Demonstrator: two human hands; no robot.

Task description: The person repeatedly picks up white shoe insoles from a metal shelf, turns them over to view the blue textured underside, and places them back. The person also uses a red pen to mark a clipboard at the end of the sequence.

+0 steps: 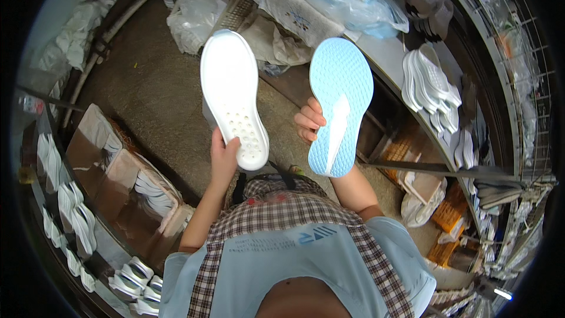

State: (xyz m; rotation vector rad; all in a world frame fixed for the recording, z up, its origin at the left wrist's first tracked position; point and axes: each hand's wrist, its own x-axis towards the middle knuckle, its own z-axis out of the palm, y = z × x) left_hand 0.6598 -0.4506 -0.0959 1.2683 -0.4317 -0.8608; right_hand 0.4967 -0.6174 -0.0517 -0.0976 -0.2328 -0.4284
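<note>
My left hand [223,154] grips a white shoe sole [229,76] near its heel end, thumb on the face that has several small round holes. Its toe end points away from me. In my right hand [309,119] is a second shoe sole [353,76], turned with its light blue textured tread up and a white stripe down the middle. The fingers of that hand curl round the sole's left edge; the rest of the hand is hidden behind it. Both soles are held up side by side, apart from each other.
A shelf on the right holds stacked white soles [429,85] and grey ones [432,12]. Blue plastic wrap [353,9] lies on the far table. At the left stands an open cardboard box [120,179] with white soles inside, beside a rack of soles [76,215].
</note>
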